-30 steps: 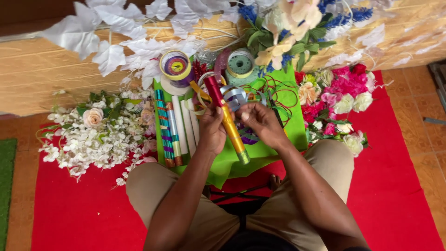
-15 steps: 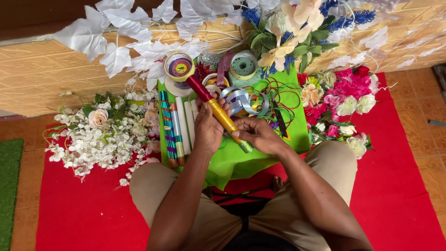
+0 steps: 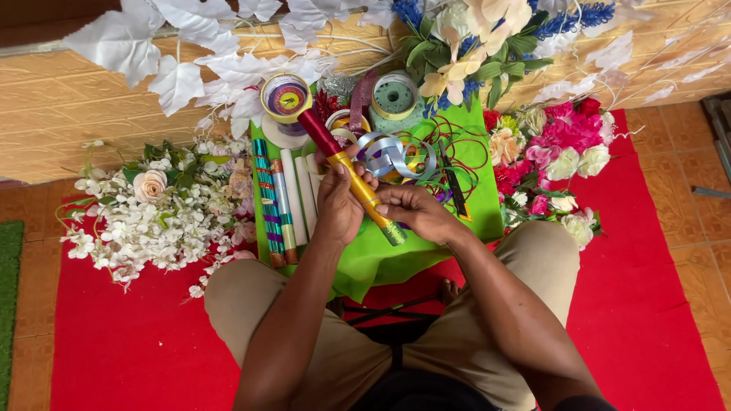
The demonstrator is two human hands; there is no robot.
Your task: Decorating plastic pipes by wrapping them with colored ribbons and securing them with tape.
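I see foil roll [image 3: 352, 176] lying diagonal, red end far-left, green end near-right, over green cloth [image 3: 381, 255]. Left hand [image 3: 339, 204] grasps middle; right hand [image 3: 415, 213] fingers pinch near green end.

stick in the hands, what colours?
The stick runs red at the far end, gold through the middle, green glitter at the near tip; head view.

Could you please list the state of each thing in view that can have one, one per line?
Decorated stick: held tilted, red end up, green end toward the person.
Left hand: closed around the stick's middle.
Right hand: fingers at the stick's lower end.
Silver ribbon: loose, curled.
Green tape roll: lying flat.
Wrapped sticks: lying side by side on the green cloth.
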